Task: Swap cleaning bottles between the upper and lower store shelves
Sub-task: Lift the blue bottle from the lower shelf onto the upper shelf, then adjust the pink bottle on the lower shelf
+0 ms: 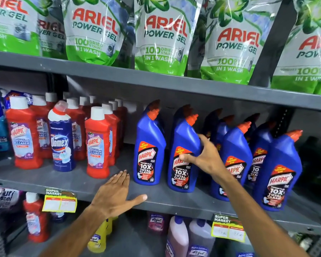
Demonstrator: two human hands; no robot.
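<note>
Right hand (202,156), fingers spread, closing on the second blue Harpic bottle (183,151) at frame centre, not yet gripping; left hand (115,191) lies flat, empty, on the shelf edge (165,200). Pick-up stage, I'd say: next, wrap and lift clear

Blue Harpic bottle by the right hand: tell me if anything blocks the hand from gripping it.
Nothing visible does. The right hand is open right at the second blue Harpic bottle from the left, its thumb across the label. The neighbouring blue bottle stands apart to the left. The left hand lies flat on the shelf edge, clear of it.
</note>
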